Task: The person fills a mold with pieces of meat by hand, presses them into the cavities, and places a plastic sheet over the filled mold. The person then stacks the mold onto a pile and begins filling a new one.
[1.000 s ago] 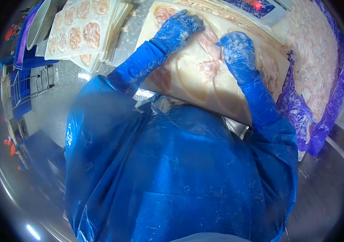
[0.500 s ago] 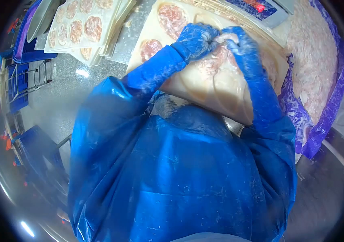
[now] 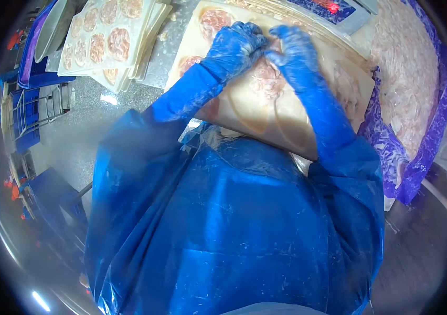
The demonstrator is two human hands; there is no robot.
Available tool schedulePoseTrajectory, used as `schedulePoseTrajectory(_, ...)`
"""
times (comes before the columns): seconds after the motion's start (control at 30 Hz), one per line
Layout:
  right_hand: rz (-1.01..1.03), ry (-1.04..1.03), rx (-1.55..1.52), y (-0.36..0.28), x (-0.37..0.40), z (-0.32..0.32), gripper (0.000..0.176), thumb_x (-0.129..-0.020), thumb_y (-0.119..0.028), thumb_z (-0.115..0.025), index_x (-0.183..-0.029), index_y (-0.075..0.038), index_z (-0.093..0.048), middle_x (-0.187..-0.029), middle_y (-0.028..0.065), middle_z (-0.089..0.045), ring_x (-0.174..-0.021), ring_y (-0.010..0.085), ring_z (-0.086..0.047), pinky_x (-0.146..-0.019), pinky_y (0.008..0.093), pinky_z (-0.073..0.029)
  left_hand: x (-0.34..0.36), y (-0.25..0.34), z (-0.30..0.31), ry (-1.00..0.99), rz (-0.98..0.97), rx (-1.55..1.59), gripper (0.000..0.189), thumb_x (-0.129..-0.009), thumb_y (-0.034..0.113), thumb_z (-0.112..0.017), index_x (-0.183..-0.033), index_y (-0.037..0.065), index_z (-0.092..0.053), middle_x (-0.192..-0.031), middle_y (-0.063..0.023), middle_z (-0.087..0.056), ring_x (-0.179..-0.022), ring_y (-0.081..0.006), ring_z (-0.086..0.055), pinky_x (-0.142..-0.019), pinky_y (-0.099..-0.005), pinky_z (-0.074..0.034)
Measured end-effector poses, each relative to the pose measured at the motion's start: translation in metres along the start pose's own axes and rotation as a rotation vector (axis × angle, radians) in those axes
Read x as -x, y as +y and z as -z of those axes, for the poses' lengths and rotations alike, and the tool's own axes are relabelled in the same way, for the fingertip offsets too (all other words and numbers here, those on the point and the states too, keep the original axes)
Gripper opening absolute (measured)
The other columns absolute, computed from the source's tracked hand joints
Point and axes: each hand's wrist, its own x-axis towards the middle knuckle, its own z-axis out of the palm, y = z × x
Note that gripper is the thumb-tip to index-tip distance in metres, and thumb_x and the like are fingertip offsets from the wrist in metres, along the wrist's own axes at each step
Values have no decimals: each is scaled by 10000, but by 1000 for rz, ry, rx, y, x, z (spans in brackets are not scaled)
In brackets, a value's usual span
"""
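Observation:
A cream-coloured mould sheet (image 3: 234, 113) with oval hollows lies in front of me, with raw meat pressed into some of them. My left hand (image 3: 238, 48), gloved in blue, is closed over the sheet's far part with its fingers curled down; what they hold, if anything, is hidden. Close on its right, my right hand (image 3: 294, 51) has bent fingers and its thumb pointing left, around a bit of pale raw meat. Below the two hands a loose clump of raw meat (image 3: 266, 81) lies on the sheet. A filled meat oval (image 3: 215, 22) shows beyond my left wrist.
On the left stands a stack of filled mould sheets (image 3: 97, 44) on the metal table (image 3: 166, 58). A large heap of raw meat (image 3: 404, 73) rests on purple plastic film (image 3: 423, 163) at right. A scale-like device (image 3: 333, 10) sits at the back.
Both hands have shifted slightly left and come a little apart. The piece of meat stretched between them before no longer shows that way, and the clump below is more exposed.

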Motion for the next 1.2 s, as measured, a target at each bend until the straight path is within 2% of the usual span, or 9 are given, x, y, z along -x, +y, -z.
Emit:
schedulePoseTrajectory(0.1, -87, 34, 143, 9, -10, -10, 376, -803, -222, -728, -1158, -155, -628, -1100, 129, -642, -1033, 357, -585, -930, 459, -456, -10, -10, -2, -251, 214, -459, 237, -832, 195, -676, -1063, 199, -728, -1161, -73, -673, -1019, -288, -636, -892, -406, -519)
schedulePoseTrajectory(0.23, -45, 221, 61, 28, -11, -12, 278, -825, -217, -685, -1091, -149, -641, -1026, 118, -648, -972, 345, -602, -865, 457, -472, -9, -6, -10, 121, -157, -148, 291, -835, 141, -632, -1115, 164, -708, -1214, -57, -661, -1098, -297, -606, -931, -421, -500)
schedulePoseTrajectory(0.47, -76, 204, 138, 41, -24, -23, 244, -861, -323, -685, -1048, -170, -655, -982, 111, -646, -944, 336, -622, -817, 463, -495, 12, -1, 9, -260, -60, -290, 338, -825, 164, -639, -1158, 130, -683, -1257, -78, -624, -1179, -293, -552, -1064, -432, -387)
schedulePoseTrajectory(0.67, 70, 104, 100, 26, -29, -20, 253, -844, -348, -711, -960, -126, -675, -861, 103, -657, -866, 340, -636, -808, 448, -506, 21, 13, -6, -58, -120, -159, 270, -857, 169, -639, -1112, 88, -676, -1234, -103, -619, -1185, -317, -551, -1041, -482, -409)
schedulePoseTrajectory(0.87, -92, 318, -169, 38, -46, -16, 243, -862, -319, -721, -968, -103, -692, -916, 107, -712, -891, 309, -668, -828, 417, -505, 12, 14, 4, -437, 40, -214, 328, -891, 241, -621, -1184, 100, -665, -1347, -94, -583, -1286, -306, -504, -1101, -496, -355)
schedulePoseTrajectory(0.93, 145, 151, 237, 25, -4, -13, 205, -908, -285, -650, -1045, -134, -679, -988, 77, -689, -935, 278, -639, -872, 402, -486, 6, -7, -15, -81, -40, -317, 447, -916, 316, -597, -1324, 134, -605, -1450, -79, -517, -1369, -316, -427, -1168, -508, -271)
schedulePoseTrajectory(0.97, 358, 51, 513, 25, 25, -17, 217, -927, -290, -611, -1088, -155, -668, -1028, 49, -671, -956, 262, -615, -901, 385, -468, 1, -14, -12, -147, 40, -372, 540, -941, 358, -569, -1443, 169, -505, -1536, -59, -430, -1423, -329, -358, -1199, -512, -213)
schedulePoseTrajectory(1.1, 123, -56, 118, 10, 85, 39, 252, -894, -201, -634, -1130, -125, -677, -1135, 53, -654, -1057, 272, -590, -1021, 413, -408, -15, -20, -10, 60, 172, -550, 313, -945, 210, -521, -1202, 104, -664, -1320, -123, -603, -1336, -371, -439, -1152, -579, -251)
schedulePoseTrajectory(1.2, -91, 133, 107, 44, 113, 51, 235, -890, -173, -640, -1114, -113, -678, -1112, 74, -663, -1094, 298, -595, -1003, 440, -430, -26, 10, -37, 115, 106, -141, 654, -938, 434, -559, -1450, 42, -451, -1515, -225, -408, -1420, -390, -356, -1196, -525, -212)
